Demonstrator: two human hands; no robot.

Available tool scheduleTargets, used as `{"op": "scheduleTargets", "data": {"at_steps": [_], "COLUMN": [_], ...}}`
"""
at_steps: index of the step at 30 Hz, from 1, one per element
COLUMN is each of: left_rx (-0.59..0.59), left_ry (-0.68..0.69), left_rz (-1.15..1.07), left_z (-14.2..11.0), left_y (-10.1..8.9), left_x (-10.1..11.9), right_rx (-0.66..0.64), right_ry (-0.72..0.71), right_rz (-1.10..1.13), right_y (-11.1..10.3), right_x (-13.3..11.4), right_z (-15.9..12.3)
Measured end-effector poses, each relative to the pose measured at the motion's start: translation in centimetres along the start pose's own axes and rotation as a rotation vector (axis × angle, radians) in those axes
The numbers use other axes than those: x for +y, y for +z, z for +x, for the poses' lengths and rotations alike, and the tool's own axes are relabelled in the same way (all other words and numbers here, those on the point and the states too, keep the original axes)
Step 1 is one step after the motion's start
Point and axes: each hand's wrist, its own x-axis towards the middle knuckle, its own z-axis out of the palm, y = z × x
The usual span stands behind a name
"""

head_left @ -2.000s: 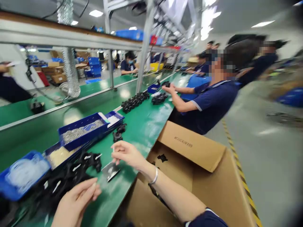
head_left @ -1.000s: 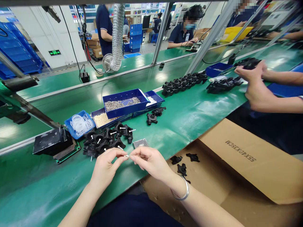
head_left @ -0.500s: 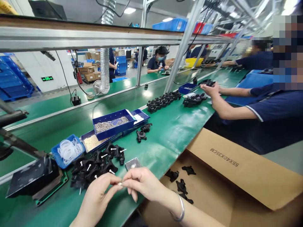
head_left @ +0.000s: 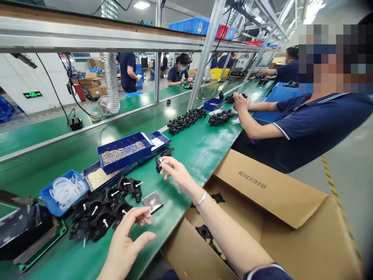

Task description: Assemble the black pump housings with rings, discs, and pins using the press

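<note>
My left hand is held over the front of the green bench, thumb and fingers spread, nothing in it. Near its fingertips lies a small flat plate with a whitish bit on top. My right hand reaches further out, thumb and forefinger pinched on a small white part. Those fingertips are at a black plastic part, which they partly hide; whether they touch it is hard to tell. Left of my left hand is a pile of black plastic parts, several with white pins sticking up.
Blue trays hold metal pins, beige pieces and white rings. An open cardboard box with black parts stands below the bench edge at right. A co-worker handles black parts further along the bench.
My hands were together at a small white part; now they are apart. The right has moved forward to the black part, and the left has opened. The view has shifted to the right.
</note>
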Motion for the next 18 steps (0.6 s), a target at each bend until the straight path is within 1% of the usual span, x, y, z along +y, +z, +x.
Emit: {"op": "scheduleTargets", "data": {"at_steps": [1,3,4,6,8,10,12,14,16,18], "left_rx": [-0.002,0.002,0.002,0.008,0.016,0.013,-0.002,0.002,0.041,0.089], "left_ry": [-0.008,-0.013,-0.011,0.000,0.017,0.033,0.045,0.072,0.122,0.187], "left_rz": [0.036,0.119,0.169,0.285,0.405,0.508,0.594,0.661,0.704,0.704], "left_z": [-0.1,-0.2,-0.2,-0.1,0.1,0.5,0.9,1.4,2.0,2.7], "left_y": [0.0,-0.1,-0.1,-0.2,-0.2,0.1,0.6,1.5,2.5,3.3], "left_x": [0.0,0.1,0.2,0.2,0.1,-0.4,-1.0,-1.8,-2.5,-2.9], "right_rx": [0.003,-0.045,-0.072,-0.130,-0.194,-0.248,-0.268,-0.261,-0.260,-0.292], "right_ry": [0.007,0.040,0.057,0.095,0.135,0.164,0.169,0.154,0.129,0.118], "right_rz": [-0.030,-0.058,-0.069,-0.086,-0.088,-0.069,-0.037,-0.006,0.045,0.155], "right_y": [-0.8,-1.8,-2.0,-1.9,-1.5,-1.1,-0.9,-0.6,-0.1,0.9], "right_x": [0.5,1.4,1.8,2.4,2.8,2.9,2.5,1.7,0.3,-1.1], "right_z": [1.9,4.7,5.5,5.8,4.8,3.2,1.6,0.0,-1.9,-4.0]}}
